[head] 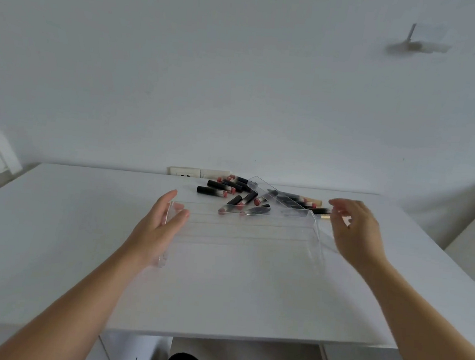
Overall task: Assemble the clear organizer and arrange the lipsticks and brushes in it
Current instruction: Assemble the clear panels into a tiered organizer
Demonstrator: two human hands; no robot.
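On the white table (78, 251), mid-surface: the clear organizer (242, 238), a transparent tray with stepped ridges running left-right, sitting flat. Left hand (163, 219) is at its left wall, fingers straight and together, thumb inside over the tray edge, so the wall sits between thumb and fingers; contact looks light, can't confirm a firm grip. Right hand (356, 232) hovers at the right wall, fingers spread and loosely bent, holding nothing; can't tell if it touches the wall.

Second clear piece (275, 196), a narrow transparent part, lies tilted behind the tray's far right corner, over some of the pile.

Lipsticks (229, 190): scattered heap of black tubes with pink-red ends, lying flat just behind the tray's far edge, several seen through the plastic. None in the tray as far as I can tell.

Brushes (312, 206): dark handles with a pale/gold end, lying right of the lipsticks, partly hidden by the clear piece and the right hand.

Wall socket (185, 172) at the table's back edge, against the white wall (211, 75).
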